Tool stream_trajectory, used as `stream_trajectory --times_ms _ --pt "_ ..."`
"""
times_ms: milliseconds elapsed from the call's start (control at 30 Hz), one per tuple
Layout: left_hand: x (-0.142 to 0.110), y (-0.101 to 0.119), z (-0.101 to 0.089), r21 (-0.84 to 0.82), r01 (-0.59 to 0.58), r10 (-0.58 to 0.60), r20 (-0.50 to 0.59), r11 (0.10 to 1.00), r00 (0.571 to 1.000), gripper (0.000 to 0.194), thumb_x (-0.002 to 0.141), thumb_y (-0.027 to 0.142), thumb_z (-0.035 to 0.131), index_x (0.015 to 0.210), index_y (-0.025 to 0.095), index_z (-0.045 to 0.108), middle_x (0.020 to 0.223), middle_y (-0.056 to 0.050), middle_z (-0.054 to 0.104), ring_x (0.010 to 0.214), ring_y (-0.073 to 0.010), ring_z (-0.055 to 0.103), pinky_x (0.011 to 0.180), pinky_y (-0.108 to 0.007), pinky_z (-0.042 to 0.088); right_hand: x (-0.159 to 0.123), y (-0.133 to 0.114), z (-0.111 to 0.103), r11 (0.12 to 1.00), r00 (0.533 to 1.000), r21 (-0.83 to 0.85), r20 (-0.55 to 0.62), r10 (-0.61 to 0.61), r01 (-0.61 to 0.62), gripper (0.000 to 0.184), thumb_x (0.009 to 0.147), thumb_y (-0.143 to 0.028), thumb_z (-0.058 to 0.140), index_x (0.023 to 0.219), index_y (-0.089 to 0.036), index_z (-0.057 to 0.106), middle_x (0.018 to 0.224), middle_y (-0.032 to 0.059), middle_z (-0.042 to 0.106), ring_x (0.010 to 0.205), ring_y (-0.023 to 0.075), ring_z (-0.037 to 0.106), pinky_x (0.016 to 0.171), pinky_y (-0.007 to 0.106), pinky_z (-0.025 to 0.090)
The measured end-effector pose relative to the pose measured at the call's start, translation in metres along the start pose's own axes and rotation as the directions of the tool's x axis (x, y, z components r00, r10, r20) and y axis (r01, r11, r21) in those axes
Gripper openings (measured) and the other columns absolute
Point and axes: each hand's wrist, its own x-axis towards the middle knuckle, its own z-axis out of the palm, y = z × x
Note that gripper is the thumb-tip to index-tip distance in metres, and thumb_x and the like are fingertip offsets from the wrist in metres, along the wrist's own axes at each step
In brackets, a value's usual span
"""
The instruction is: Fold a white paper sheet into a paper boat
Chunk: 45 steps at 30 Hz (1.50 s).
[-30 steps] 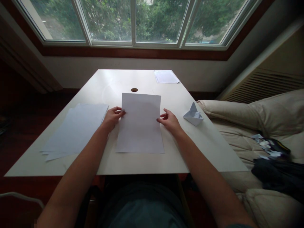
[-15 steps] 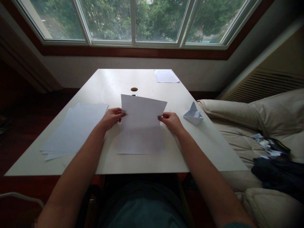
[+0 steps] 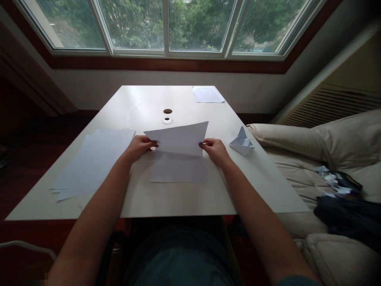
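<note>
A white sheet of paper (image 3: 180, 145) is held up in front of me over the table, bent across its middle so the far part tilts up and the near part slopes down. My left hand (image 3: 142, 147) pinches its left edge between thumb and fingers. On the right edge, my right hand (image 3: 214, 150) does the same. To the right of my right hand stands a folded white paper boat (image 3: 242, 142). Left of my left hand lies a loose stack of white paper sheets (image 3: 95, 159), slightly fanned at its near end.
The white table (image 3: 178, 200) has a round hole (image 3: 168, 111) and, nearer, a white ring-shaped cap (image 3: 167, 120). More papers (image 3: 208, 95) lie at its far right corner. A beige sofa (image 3: 291, 159) with dark cloth (image 3: 348, 214) stands along the right side, below the window (image 3: 193, 28).
The sheet's far edge has tilted down on the left and up on the right, uncovering the ring-shaped cap. Its near edge has shifted away from me. Both hands keep their pinch.
</note>
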Motion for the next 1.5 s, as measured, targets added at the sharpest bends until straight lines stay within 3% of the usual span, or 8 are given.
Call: stream_trajectory --times_ms 200,333,467,800,1000,1200,1400,1500 --pt "-0.001 0.000 -0.003 -0.035 -0.017 0.018 0.051 0.999 0.999 0.031 0.069 0.033 0.078 0.093 0.014 0.079 0.098 -0.012 0.076 0.086 -0.0201 0.070 0.080 -0.033 0.054 0.004 -0.005 0.000 0.933 0.968 0.259 0.095 0.234 -0.251 0.019 0.075 -0.030 0.057 0.084 -0.017 0.068 0.080 0.0075 0.073 0.060 0.0128 0.055 0.045 0.022 0.029" --pt "0.000 0.002 -0.004 -0.086 -0.054 0.058 0.049 0.995 0.997 0.027 0.072 0.022 0.067 0.095 0.017 0.079 0.110 -0.011 0.074 0.105 -0.0233 0.067 0.096 -0.038 0.052 0.005 -0.011 -0.003 0.809 0.912 0.423 0.156 0.379 -0.408 0.024 0.083 -0.038 0.048 0.082 -0.018 0.061 0.089 0.0115 0.076 0.062 0.0141 0.059 0.041 0.022 0.026" --pt "-0.002 0.007 -0.004 -0.150 -0.039 0.049 0.061 0.988 0.997 0.025 0.074 0.023 0.058 0.086 0.018 0.078 0.106 -0.008 0.075 0.102 -0.0241 0.069 0.096 -0.041 0.052 0.004 -0.014 -0.003 0.831 0.920 0.394 0.156 0.360 -0.392 0.032 0.088 -0.048 0.049 0.081 -0.018 0.057 0.091 0.0127 0.076 0.061 0.0140 0.060 0.040 0.022 0.026" --pt "0.007 -0.004 -0.004 -0.199 -0.013 0.019 0.030 0.980 0.999 0.022 0.069 0.018 0.053 0.079 0.014 0.071 0.093 -0.012 0.075 0.092 -0.0227 0.071 0.083 -0.035 0.053 0.005 -0.010 -0.001 0.865 0.933 0.349 0.136 0.333 -0.359 0.027 0.090 -0.041 0.050 0.086 -0.016 0.060 0.098 0.0146 0.074 0.062 0.0139 0.059 0.041 0.021 0.030" --pt "0.005 -0.003 -0.002 -0.174 0.003 -0.002 0.005 0.985 1.000 0.018 0.070 0.019 0.059 0.081 0.013 0.072 0.093 -0.013 0.075 0.092 -0.0230 0.071 0.085 -0.036 0.052 0.003 -0.013 -0.001 0.872 0.936 0.341 0.140 0.324 -0.352 0.028 0.088 -0.041 0.051 0.088 -0.015 0.062 0.099 0.0145 0.074 0.064 0.0143 0.060 0.042 0.021 0.030" --pt "0.006 -0.001 -0.002 -0.297 0.013 -0.023 -0.028 0.955 0.999 0.018 0.075 0.027 0.059 0.083 0.014 0.068 0.083 -0.010 0.075 0.086 -0.0246 0.073 0.077 -0.035 0.052 0.002 -0.013 -0.002 0.861 0.930 0.353 0.163 0.328 -0.366 0.022 0.083 -0.033 0.052 0.085 -0.015 0.065 0.101 0.0134 0.074 0.066 0.0137 0.059 0.042 0.021 0.030" --pt "-0.005 0.005 0.000 0.026 -0.055 0.053 0.056 0.998 0.997 0.031 0.069 0.037 0.077 0.092 0.016 0.074 0.101 -0.011 0.074 0.090 -0.0214 0.068 0.075 -0.030 0.050 0.003 -0.011 -0.002 0.906 0.938 0.249 0.147 0.314 -0.342 0.028 0.069 -0.017 0.059 0.093 -0.015 0.072 0.078 0.0060 0.069 0.060 0.0117 0.055 0.043 0.021 0.032" --pt "-0.008 0.006 0.001 0.096 -0.073 0.065 0.085 0.993 0.994 0.038 0.068 0.042 0.080 0.096 0.018 0.074 0.100 -0.010 0.074 0.089 -0.0221 0.067 0.076 -0.032 0.050 0.002 -0.012 0.000 0.891 0.937 0.289 0.117 0.330 -0.350 0.021 0.075 -0.025 0.058 0.087 -0.015 0.072 0.072 0.0051 0.066 0.056 0.0117 0.053 0.043 0.022 0.032"
